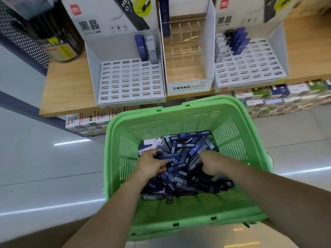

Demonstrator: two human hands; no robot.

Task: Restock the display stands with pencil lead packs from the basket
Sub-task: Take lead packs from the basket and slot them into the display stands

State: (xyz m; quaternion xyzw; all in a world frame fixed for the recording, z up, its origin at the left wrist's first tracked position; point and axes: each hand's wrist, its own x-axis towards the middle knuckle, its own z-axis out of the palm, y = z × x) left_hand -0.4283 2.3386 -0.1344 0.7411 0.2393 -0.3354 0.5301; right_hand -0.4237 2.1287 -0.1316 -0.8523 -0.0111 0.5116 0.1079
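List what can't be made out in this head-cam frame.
All head view:
- Right hand: motion-blurred, fingertips down among the pencil lead packs; grip unclear.
- Left hand: grips dark blue packs; its fingers hide how many.
- Basket: lower packs buried under the top layer; count unknown.
- Right display stand: header cut off by top edge; packs blurred.
- Lower-shelf boxes: blurred, labels unreadable.

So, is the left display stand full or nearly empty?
Nearly empty: the left display stand holds only two upright lead packs, side by side in its back row. Every other visible slot is bare.
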